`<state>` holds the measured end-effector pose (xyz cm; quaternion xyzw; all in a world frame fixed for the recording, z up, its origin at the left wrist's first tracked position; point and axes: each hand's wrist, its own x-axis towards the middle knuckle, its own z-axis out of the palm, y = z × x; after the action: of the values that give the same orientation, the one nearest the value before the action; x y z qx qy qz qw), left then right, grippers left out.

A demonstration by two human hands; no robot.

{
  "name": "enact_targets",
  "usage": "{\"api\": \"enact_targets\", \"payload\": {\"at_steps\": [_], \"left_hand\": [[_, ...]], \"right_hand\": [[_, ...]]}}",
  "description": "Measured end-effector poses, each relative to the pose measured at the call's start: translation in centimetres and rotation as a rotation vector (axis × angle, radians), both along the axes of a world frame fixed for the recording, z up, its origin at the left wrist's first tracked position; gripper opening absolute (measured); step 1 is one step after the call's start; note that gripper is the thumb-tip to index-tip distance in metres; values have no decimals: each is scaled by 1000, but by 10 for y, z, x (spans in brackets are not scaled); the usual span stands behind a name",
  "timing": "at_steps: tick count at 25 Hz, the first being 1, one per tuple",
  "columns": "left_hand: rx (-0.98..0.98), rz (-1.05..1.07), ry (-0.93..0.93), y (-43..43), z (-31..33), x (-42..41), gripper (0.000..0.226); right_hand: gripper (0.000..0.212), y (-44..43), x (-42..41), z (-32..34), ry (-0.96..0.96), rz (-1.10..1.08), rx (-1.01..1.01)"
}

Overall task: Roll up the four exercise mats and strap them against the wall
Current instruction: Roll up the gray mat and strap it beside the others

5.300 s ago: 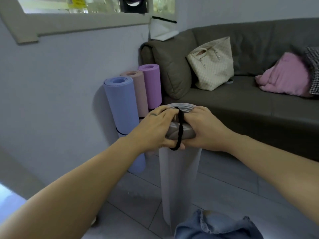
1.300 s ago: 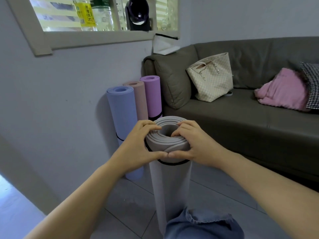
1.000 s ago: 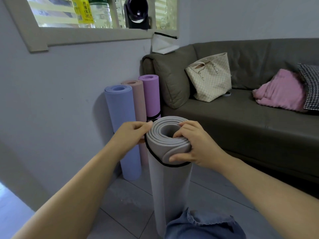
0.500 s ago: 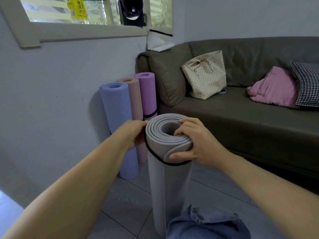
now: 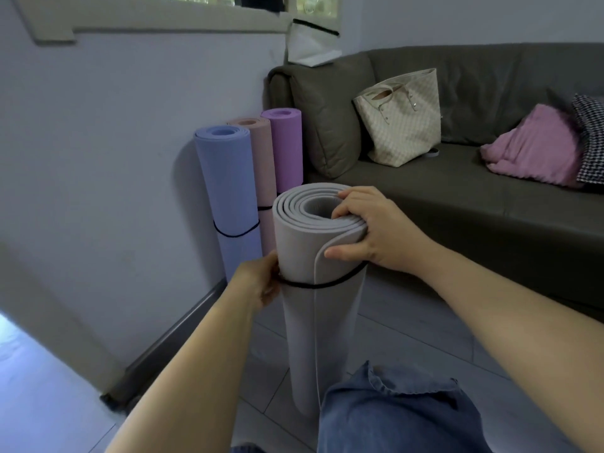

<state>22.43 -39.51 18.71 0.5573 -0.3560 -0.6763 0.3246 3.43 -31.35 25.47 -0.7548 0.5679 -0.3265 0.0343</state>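
Note:
A rolled grey mat [image 5: 313,322] stands upright on the floor in front of me. My right hand [image 5: 369,228] grips its top rim, fingers hooked into the roll and thumb on the outside. A black strap [image 5: 323,284] circles the roll a little below the top. My left hand [image 5: 258,282] pinches that strap at the roll's left side. Against the wall stand three rolled mats: a blue mat [image 5: 228,191] with a black band, a pink mat [image 5: 263,171] and a purple mat [image 5: 286,148].
A dark grey sofa [image 5: 457,204] fills the right side, carrying a cream tote bag [image 5: 402,119], a pink cushion [image 5: 536,152] and a checked cushion [image 5: 591,138]. My denim-clad knee [image 5: 398,413] is beside the mat's base. A window ledge [image 5: 163,27] runs above.
My left hand slid down from the roll's top to the strap, and the strap now sits lower on the grey mat. My right hand keeps its grip on the rim.

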Motion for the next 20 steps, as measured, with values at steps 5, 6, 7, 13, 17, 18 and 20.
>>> {"api": "enact_targets", "payload": {"at_steps": [5,6,7,13,17,18,20], "left_hand": [[-394,-69,-270,3,20,4,20],[-600,27,-246,10,29,6,22],[-855,95,-221,19,42,7,23],[-1465,-544,-975,34,71,-9,78],[-1448,-448,-995,24,64,-1,69],[-1473,-450,-989,23,64,-1,63],[-1494,-446,-981,22,63,-4,61]], "right_hand": [[51,-5,0,0,24,-8,-10],[52,-4,2,-1,27,-4,-15],[52,-4,3,-2,24,5,-26],[84,-2,11,-16,-207,-43,-17],[50,18,8,-44,-721,-288,195],[33,17,9,-46,-856,-322,299],[23,10,11,-43,-1131,-335,476]]}}
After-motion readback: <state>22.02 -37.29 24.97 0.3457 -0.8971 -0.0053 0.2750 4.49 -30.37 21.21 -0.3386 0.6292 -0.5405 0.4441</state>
